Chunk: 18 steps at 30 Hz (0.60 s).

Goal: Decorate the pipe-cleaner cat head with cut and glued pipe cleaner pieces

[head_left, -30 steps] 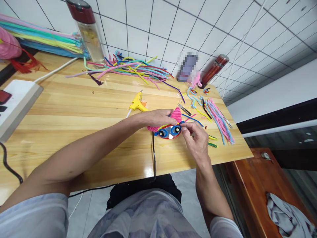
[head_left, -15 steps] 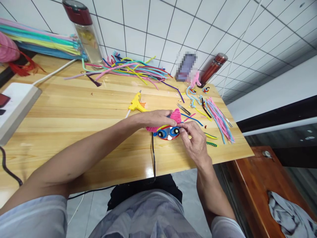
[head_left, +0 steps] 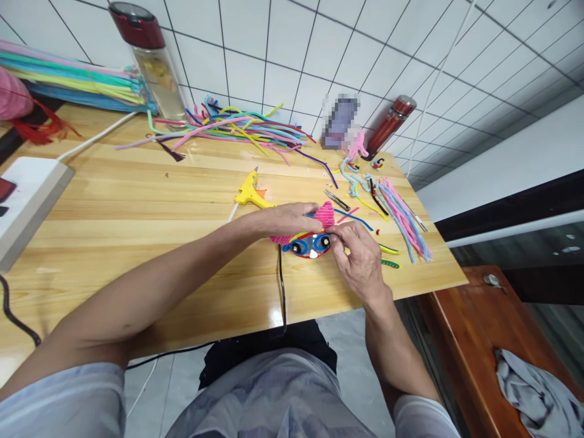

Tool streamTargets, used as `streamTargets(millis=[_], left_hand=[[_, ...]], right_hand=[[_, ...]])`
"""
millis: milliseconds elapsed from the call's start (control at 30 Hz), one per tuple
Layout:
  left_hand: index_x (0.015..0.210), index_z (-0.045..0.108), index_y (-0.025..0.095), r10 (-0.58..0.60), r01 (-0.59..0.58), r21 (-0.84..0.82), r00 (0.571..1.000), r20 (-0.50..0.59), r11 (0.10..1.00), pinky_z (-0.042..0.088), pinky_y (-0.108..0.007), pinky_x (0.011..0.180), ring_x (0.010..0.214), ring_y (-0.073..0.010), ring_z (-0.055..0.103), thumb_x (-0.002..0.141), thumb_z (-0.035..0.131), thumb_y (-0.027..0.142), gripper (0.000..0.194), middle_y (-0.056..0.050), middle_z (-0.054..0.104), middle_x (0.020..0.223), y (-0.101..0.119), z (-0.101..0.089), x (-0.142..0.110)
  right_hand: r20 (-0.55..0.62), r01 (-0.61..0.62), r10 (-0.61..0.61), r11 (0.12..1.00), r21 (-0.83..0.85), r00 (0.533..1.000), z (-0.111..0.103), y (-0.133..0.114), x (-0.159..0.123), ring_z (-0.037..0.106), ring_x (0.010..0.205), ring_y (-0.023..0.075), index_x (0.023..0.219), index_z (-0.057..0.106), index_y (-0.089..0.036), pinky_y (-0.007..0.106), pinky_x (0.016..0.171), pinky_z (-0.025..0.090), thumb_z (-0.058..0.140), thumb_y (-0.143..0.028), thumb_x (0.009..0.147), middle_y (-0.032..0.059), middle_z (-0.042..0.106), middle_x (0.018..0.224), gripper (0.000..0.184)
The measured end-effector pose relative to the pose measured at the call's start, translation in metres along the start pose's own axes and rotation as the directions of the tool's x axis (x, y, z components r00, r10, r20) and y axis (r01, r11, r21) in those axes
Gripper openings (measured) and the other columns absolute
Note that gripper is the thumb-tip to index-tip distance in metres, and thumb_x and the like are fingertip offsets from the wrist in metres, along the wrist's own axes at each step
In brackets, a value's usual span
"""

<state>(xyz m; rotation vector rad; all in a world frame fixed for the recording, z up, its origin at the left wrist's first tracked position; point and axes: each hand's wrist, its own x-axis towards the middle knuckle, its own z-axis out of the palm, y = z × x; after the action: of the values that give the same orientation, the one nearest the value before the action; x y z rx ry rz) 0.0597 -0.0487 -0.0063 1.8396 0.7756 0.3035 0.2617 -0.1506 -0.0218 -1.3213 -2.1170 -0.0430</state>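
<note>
A pipe-cleaner face with blue-ringed black eyes, a red and yellow edge and pink ear-like pieces is held low over the wooden table. My left hand grips it from above and behind, its fingers wrapped over the top between the pink pieces. At the right side of the face, my right hand pinches the edge beside the right eye between thumb and forefinger. What exactly lies between those fingertips is hidden. Just behind my left hand lies a yellow glue gun, and small thread snips rest beyond the face.
Loose pipe cleaners lie along the wall by a tall glass bottle. A pink and blue bundle is at the right. A white power strip sits at the left, a red flask at the back. A black cable crosses the front edge.
My right fingertips have closed in over the small blue piece at the face's right edge, covering it. My left hand keeps its hold. The view has shifted slightly.
</note>
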Motion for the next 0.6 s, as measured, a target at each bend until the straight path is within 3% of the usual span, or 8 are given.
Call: streamTargets(millis=[267,600], left_hand=[[0.124,0.068,0.016,0.018,-0.017,0.054,1.0,-0.006,0.998,0.049,-0.034,0.106,0.12,-0.0285,0.066,0.081,0.06,0.049,0.054,-0.009,0.075,0.127,-0.002,-0.001,0.0],[0.121,0.07,0.018,0.075,-0.072,0.051,0.996,-0.05,0.996,0.049,-0.039,0.107,0.123,-0.0316,0.065,0.08,0.069,0.054,0.054,-0.008,0.075,0.124,-0.013,0.001,0.003]], right_hand=[[-0.017,0.049,-0.05,0.997,-0.056,0.999,0.0,-0.002,0.0,0.065,0.086,0.0233,0.107,0.073,-0.021,0.038,0.079,0.054,0.051,-0.018,0.104,0.008,0.07,0.09,0.022],[-0.005,-0.115,0.12,0.962,0.249,0.993,-0.006,0.002,0.0,0.066,0.082,0.0188,0.102,0.077,-0.023,0.033,0.074,0.051,0.059,-0.026,0.103,0.0038,0.073,0.09,0.018]])
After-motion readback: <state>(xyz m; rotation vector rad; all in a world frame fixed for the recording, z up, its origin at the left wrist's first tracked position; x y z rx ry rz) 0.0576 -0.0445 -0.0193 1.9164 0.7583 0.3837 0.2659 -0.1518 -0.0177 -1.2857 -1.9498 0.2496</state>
